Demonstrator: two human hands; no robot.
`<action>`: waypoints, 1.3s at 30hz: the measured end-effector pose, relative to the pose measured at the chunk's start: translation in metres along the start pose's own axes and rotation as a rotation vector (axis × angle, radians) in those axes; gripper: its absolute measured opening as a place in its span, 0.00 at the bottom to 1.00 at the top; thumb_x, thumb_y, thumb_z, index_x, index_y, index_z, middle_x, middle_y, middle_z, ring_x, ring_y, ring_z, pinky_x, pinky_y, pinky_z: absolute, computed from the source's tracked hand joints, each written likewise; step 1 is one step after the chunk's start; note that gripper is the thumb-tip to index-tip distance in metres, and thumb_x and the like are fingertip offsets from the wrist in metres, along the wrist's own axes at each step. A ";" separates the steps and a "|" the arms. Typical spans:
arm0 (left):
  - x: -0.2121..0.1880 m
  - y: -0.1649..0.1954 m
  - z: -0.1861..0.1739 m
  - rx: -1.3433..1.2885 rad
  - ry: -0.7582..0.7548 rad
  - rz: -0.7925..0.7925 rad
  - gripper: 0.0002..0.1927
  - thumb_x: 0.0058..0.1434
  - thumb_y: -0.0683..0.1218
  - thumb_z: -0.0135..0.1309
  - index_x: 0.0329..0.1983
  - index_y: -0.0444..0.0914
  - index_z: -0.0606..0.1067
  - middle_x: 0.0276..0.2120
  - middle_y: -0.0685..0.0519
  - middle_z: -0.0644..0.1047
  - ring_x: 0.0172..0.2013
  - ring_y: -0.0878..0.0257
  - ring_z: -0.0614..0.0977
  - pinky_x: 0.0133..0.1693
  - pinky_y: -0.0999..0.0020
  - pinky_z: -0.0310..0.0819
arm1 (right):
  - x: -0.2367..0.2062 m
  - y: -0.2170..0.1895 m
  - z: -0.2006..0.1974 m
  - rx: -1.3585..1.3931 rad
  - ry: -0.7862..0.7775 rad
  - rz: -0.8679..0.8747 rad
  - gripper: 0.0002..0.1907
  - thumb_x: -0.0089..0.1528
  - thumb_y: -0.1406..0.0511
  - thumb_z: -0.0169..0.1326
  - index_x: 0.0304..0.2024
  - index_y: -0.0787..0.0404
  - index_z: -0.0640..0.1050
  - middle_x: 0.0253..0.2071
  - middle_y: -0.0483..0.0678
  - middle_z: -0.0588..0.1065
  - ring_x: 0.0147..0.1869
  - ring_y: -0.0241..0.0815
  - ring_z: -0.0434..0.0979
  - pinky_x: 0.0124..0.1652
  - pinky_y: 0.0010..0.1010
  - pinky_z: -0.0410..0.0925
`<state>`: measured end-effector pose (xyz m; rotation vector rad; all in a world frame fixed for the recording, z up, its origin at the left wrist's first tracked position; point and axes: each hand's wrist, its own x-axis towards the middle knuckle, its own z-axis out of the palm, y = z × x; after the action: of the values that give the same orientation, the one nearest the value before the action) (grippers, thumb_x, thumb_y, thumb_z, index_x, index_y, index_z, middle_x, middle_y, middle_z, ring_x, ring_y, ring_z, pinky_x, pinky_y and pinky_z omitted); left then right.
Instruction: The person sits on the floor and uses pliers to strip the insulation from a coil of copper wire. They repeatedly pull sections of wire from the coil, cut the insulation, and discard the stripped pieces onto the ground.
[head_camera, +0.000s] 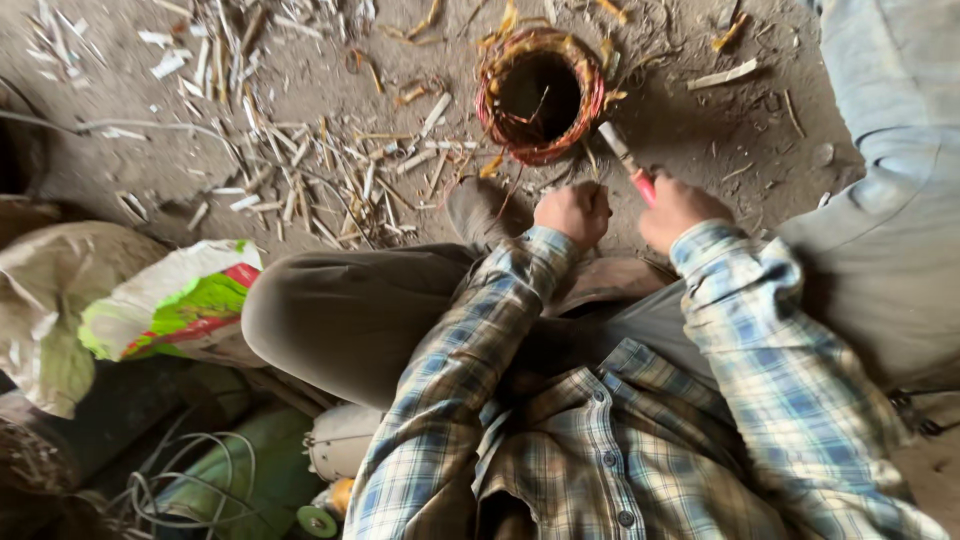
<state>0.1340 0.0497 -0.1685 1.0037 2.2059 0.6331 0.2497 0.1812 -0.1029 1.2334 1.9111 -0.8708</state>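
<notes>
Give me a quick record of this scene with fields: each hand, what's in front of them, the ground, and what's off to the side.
left hand: left hand closed in a fist, what it grips is hidden
right hand: right hand closed on a red-handled tool, its blade pointing at the coil
in front: copper wire coil, a ring with a dark hollow middle, lying on the dirt
ground: dirt floor strewn with pale strips and scraps
side: crumpled white, green and red sack by the bent knee

Crumpled sacks (150, 305), scattered wood chips (330, 170)
</notes>
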 end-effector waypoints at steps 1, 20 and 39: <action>0.001 0.002 -0.002 -0.084 -0.012 -0.011 0.14 0.65 0.55 0.49 0.33 0.46 0.81 0.26 0.53 0.84 0.29 0.49 0.86 0.37 0.53 0.81 | -0.001 0.000 -0.003 -0.020 -0.007 0.002 0.23 0.61 0.63 0.47 0.60 0.56 0.71 0.51 0.60 0.79 0.54 0.63 0.80 0.53 0.54 0.71; 0.024 -0.036 -0.030 -0.397 -0.070 -0.547 0.27 0.66 0.61 0.53 0.54 0.34 0.78 0.43 0.42 0.86 0.40 0.56 0.85 0.50 0.62 0.79 | -0.044 -0.015 -0.033 -0.572 0.217 -0.199 0.14 0.64 0.63 0.47 0.51 0.60 0.74 0.38 0.60 0.82 0.45 0.61 0.83 0.47 0.54 0.72; -0.039 0.070 -0.079 -0.395 -0.528 0.132 0.16 0.64 0.57 0.54 0.49 0.46 0.76 0.26 0.44 0.80 0.27 0.45 0.82 0.31 0.49 0.77 | -0.012 0.005 -0.039 -0.244 0.080 -0.371 0.21 0.63 0.58 0.53 0.58 0.56 0.75 0.41 0.56 0.80 0.42 0.59 0.80 0.40 0.47 0.72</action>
<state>0.1320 0.0479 -0.0561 0.9736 1.4960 0.7283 0.2511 0.2097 -0.0728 0.7926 2.2769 -0.7485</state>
